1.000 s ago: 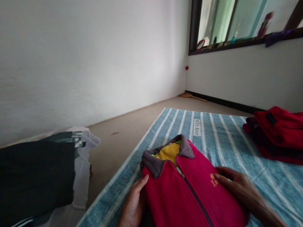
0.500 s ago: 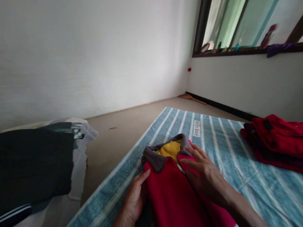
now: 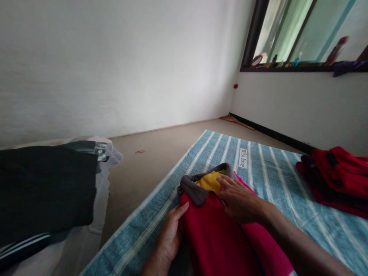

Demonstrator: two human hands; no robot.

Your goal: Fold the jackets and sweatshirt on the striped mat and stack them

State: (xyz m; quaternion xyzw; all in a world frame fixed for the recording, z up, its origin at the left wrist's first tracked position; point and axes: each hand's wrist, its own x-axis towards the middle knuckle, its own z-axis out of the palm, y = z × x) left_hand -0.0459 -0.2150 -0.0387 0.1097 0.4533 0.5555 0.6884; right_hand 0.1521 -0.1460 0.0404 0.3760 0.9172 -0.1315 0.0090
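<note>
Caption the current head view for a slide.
Left hand and right hand on a red jacket over a striped blue cloth, red clothes stacked at right.

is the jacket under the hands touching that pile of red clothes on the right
Apart. The head view shows a strip of the blue striped cloth lying bare between the jacket and the pile of red clothes.

- The bare right hand point(image 3: 243, 201) is covering the upper part of the dark zip point(image 3: 249, 245) on the crimson fleece jacket with a grey collar point(image 3: 211, 237).
- The jacket's lower end is running past the bottom edge.
- The bare left hand point(image 3: 171, 228) is hiding most of its fingers beneath the jacket.
- The right edge is cutting off the stacked red and dark folded clothes point(image 3: 339, 180).
</note>
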